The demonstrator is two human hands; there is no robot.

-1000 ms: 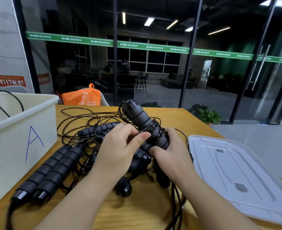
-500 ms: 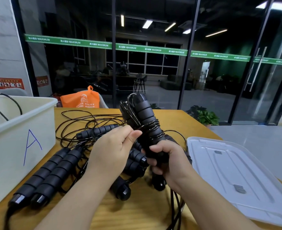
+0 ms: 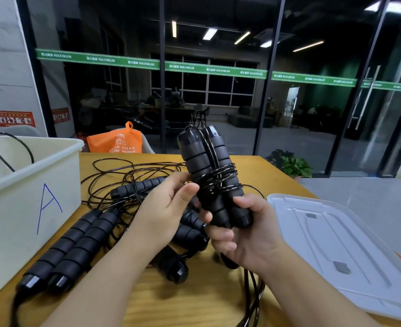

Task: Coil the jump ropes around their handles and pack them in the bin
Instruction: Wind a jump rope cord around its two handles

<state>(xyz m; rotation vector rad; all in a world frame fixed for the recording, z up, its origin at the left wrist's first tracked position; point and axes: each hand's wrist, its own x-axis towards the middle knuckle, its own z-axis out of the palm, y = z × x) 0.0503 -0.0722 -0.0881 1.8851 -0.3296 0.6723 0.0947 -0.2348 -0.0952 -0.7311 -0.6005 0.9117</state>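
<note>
Hands: right grips upright coiled handles; left touches coil.

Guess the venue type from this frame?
Probably a gym or fitness studio lobby: green MAXIMUM banding on glass partitions, jump ropes piled on a wooden table, what looks like exercise equipment behind the glass.

Bin: on the table at your 10 o'clock.
Lid: 2 o'clock.
Loose ropes: 12 o'clock, between them.
Bag: behind the table.
</note>
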